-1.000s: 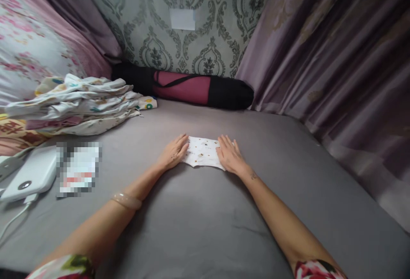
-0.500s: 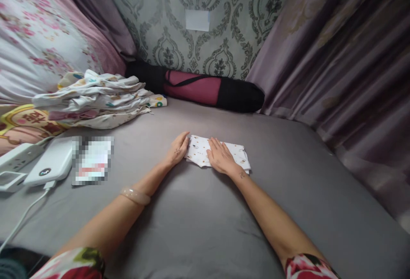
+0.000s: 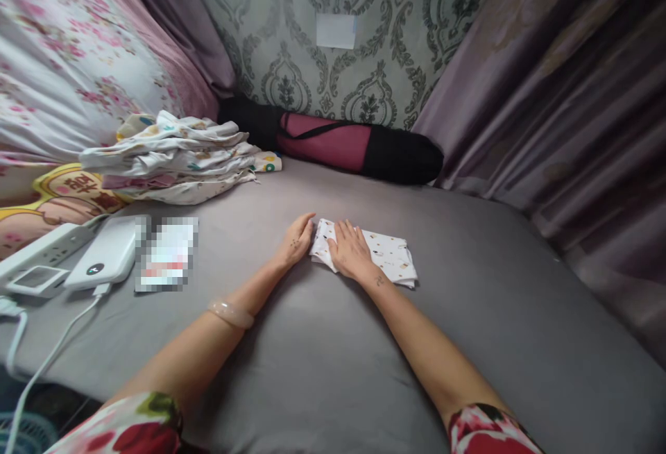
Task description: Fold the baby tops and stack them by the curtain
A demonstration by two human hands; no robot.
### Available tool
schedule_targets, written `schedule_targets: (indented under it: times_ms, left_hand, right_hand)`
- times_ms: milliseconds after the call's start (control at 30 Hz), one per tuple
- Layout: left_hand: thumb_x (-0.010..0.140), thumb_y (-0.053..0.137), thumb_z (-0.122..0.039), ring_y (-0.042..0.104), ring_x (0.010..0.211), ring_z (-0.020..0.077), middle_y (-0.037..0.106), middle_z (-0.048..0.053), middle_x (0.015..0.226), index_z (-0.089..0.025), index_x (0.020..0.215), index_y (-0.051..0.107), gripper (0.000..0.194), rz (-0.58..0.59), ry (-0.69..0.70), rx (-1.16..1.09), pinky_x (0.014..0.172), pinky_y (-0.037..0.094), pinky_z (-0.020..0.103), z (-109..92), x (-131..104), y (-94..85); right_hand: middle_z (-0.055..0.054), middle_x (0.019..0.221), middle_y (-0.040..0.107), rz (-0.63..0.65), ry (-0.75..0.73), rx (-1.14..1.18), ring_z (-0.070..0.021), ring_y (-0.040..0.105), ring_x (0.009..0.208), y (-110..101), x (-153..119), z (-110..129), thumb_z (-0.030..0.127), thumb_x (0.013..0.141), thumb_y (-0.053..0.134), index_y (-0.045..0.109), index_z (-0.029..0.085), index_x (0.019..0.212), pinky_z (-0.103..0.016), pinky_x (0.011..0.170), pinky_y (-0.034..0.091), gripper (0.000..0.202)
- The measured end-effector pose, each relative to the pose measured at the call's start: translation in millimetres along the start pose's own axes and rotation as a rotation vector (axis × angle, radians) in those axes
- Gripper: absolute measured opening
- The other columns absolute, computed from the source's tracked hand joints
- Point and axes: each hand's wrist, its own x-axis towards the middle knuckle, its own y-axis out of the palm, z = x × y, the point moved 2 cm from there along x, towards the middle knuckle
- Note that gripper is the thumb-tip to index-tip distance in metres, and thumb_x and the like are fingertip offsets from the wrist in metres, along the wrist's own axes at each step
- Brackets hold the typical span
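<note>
A white cloth [image 3: 390,253] with small printed figures is folded into a flat rectangle on the grey sheet [image 3: 291,364]. My right hand [image 3: 349,249] lies flat on its left part, palm down, with the fingers stretched out. Beside the cloth's left edge, my left hand [image 3: 298,237] stands on its side, fingers extended and holding nothing. Its palm side is hidden.
Crumpled printed clothes [image 3: 177,155] are piled at the back left. A black and maroon roll bag [image 3: 333,141] lies along the wall. At the left are a power strip [image 3: 52,249], a white power bank [image 3: 112,253] with a cable, and a blurred flat item [image 3: 167,253].
My right hand has slid left over the cloth, closer to my left hand. The whole view has shifted slightly, so things appear farther right.
</note>
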Motion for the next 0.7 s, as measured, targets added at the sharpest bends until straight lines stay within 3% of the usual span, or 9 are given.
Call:
schedule_targets:
  times_ms: [200, 433, 567, 700]
  left_hand:
    - [0.094, 0.032, -0.031, 0.054, 0.124, 0.021, 0.061, 0.013, 0.132, -0.013, 0.125, 0.057, 0.044, 0.012, 0.009, 0.004, 0.11, 0.038, 0.039, -1.5, 0.2, -0.2]
    - [0.095, 0.032, -0.036, 0.055, 0.123, 0.0204, 0.062, 0.01, 0.131, -0.017, 0.125, 0.058, 0.044, 0.014, 0.018, 0.026, 0.11, 0.039, 0.04, 4.0, 0.4, -1.4]
    - [0.095, 0.031, -0.04, 0.055, 0.122, 0.0211, 0.062, 0.011, 0.131, -0.016, 0.125, 0.058, 0.047, 0.04, 0.047, 0.077, 0.109, 0.04, 0.039, 6.3, 0.1, -0.9]
    - [0.094, 0.031, -0.046, 0.056, 0.121, 0.0225, 0.062, 0.012, 0.129, -0.015, 0.126, 0.056, 0.05, 0.088, 0.117, 0.138, 0.108, 0.04, 0.039, 3.3, -1.6, 1.5]
  right_hand:
    - [-0.016, 0.157, 0.027, -0.035, -0.01, 0.029, -0.0264, 0.018, 0.147, -5.0, 9.2, 21.2, 0.034, 0.1, 0.024, 0.031, 0.002, 0.149, -0.045, 0.119, 0.007, 0.059]
    - [-0.016, 0.158, 0.025, -0.009, -0.024, 0.085, -0.0248, 0.018, 0.147, 10.4, 14.2, 40.4, 0.033, 0.1, 0.022, 0.028, 0.001, 0.15, -0.043, 0.12, 0.009, 0.06]
    - [-0.014, 0.159, 0.024, 0.006, -0.047, 0.156, -0.0225, 0.018, 0.147, 0.2, 8.3, 30.6, 0.038, 0.1, 0.021, 0.027, 0.003, 0.151, -0.039, 0.12, 0.012, 0.061]
    - [-0.014, 0.16, 0.021, -0.09, 0.029, 0.129, -0.0225, 0.015, 0.148, -20.5, -14.0, -3.0, 0.038, 0.101, 0.022, 0.027, 0.004, 0.151, -0.041, 0.12, 0.008, 0.061]
